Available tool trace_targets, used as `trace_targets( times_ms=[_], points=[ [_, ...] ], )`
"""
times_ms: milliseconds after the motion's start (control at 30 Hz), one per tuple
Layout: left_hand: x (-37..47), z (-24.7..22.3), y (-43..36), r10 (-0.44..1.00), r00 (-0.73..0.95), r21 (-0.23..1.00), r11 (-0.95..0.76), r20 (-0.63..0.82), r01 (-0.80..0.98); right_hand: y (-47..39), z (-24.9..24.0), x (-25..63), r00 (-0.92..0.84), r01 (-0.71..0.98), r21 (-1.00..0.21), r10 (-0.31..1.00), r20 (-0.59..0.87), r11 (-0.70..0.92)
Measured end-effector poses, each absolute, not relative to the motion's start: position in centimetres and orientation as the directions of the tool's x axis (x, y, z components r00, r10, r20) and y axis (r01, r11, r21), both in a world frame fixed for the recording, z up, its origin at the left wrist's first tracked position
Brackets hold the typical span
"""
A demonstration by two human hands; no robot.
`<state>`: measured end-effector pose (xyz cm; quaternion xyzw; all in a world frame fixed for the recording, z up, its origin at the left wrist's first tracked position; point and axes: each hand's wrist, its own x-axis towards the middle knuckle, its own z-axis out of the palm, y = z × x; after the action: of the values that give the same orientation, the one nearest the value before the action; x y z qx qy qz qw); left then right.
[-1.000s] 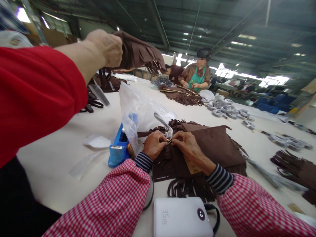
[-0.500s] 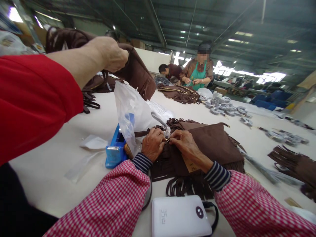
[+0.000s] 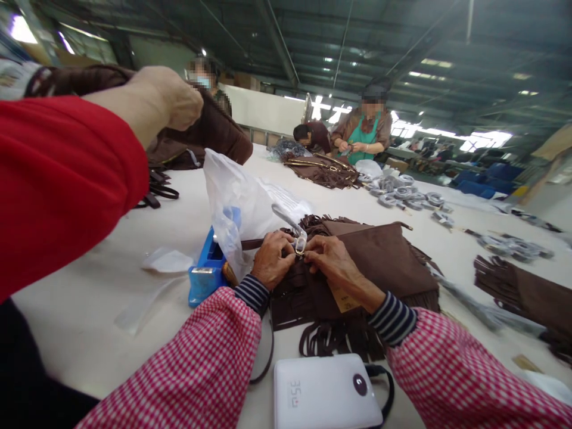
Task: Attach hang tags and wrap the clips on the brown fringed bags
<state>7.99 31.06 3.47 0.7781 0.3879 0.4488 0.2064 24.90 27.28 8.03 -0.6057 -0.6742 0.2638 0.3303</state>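
A brown fringed bag (image 3: 379,256) lies on the table in front of me. At its left end, a gold-coloured metal clasp (image 3: 300,244) on a grey wrapped strap (image 3: 286,215) stands between my fingertips. My left hand (image 3: 273,259) is closed in a pinch at the clasp's left side. My right hand (image 3: 335,265) pinches at its right side, wrist over the bag. The fingertips hide how the clasp joins the bag. A tan tag (image 3: 345,300) shows under my right wrist.
A blue tape dispenser (image 3: 206,277) and a clear plastic bag (image 3: 226,208) stand left of my hands. A white power bank (image 3: 326,390) lies nearest me. A co-worker's red sleeve (image 3: 75,190) reaches in from the left. Wrapped straps (image 3: 402,190) lie farther right.
The co-worker's hand has moved left with a brown bag, uncovering a masked person behind. My hands stay at the clasp, whose ring now shows more plainly between my fingers.
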Motion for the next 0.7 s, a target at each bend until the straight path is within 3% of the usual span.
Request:
trace_targets(
  times_ms=[200, 300, 467, 567, 700],
  points=[
    [7.9, 3.5, 31.2, 0.795, 0.238, 0.684, -0.603, 0.558, 0.411, 26.3, 9.0, 24.7, -0.096, 0.862, -0.456, 0.953, 0.286, 0.223],
    [7.7, 3.8, 31.2, 0.835, 0.163, 0.757, -0.546, 0.525, 0.36, 26.1, 9.2, 24.7, -0.129, 0.887, -0.388, 0.94, 0.316, 0.252],
    [7.2, 4.6, 31.2, 0.946, 0.123, 0.954, -0.294, 0.3, -0.062, 26.8, 8.7, 25.0, -0.168, 0.856, -0.405, 0.913, 0.372, 0.322],
    [7.1, 5.0, 31.1, 0.974, 0.16, 0.946, -0.107, 0.162, -0.307, 27.4, 8.5, 24.9, -0.175, 0.807, -0.483, 0.919, 0.354, 0.34],
    [7.1, 5.6, 30.8, 0.972, 0.215, 0.893, 0.014, 0.093, -0.45, 28.0, 8.8, 24.4, -0.231, 0.72, -0.593, 0.931, 0.283, 0.359]
  ],
)
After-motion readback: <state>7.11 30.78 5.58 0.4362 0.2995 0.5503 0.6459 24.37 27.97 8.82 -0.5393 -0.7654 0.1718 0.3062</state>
